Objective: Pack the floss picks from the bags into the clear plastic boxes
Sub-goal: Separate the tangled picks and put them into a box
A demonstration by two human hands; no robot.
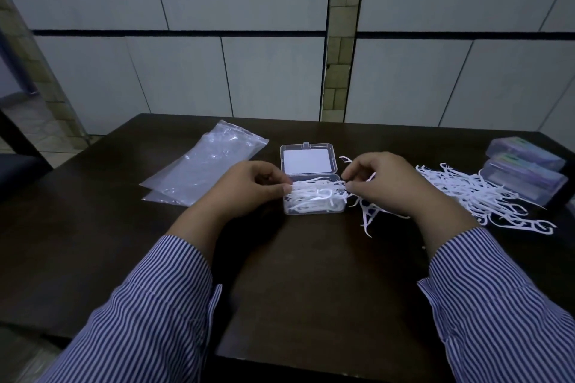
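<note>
Floss picks (314,194) fill the clear box (313,208) in the middle of the dark table (311,274), close in front of us. We see our two striped sleeves (161,298) nearest of all, reaching in from the bottom.

Our left hand (245,186) is at the left end of the box. Its fingers are curled, and the thumb and first finger pinch the ends of the white picks in the box. Our right hand (389,183) is at the right end. Its fingers are curled too and pinch the other ends of the picks. More picks stick out from under this hand onto the table.

The box lid (308,160) lies open flat behind the box, with a plain white card inside it. We can read no words on it.

To the right is a big loose pile of picks (479,193). To the left lie two flat clear bags (202,165), one partly on top of the other.

Farther right, near the table edge, sit two shut boxes (525,171), one behind the other. They have coloured labels, but the writing is too blurry to read.
</note>
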